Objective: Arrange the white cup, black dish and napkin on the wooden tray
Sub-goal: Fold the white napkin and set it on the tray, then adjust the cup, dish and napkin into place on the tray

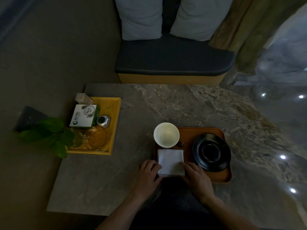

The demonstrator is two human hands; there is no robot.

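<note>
head view showed my left hand (147,171) and right hand (196,176) flat, fingers apart, steadying the napkin (170,161) at the wooden tray (221,176) corner, where a nudge risked tipping the white cup (166,134) or shifting the black dish (211,152).

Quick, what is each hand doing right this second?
Left hand: open, fingers resting on the left edge of the napkin, gripping nothing.
Right hand: open, fingertips on the napkin's right edge, gripping nothing.

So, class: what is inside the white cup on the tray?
The white cup looks empty, showing only its pale inner wall and bottom. The tray surface beneath it is covered.
</note>
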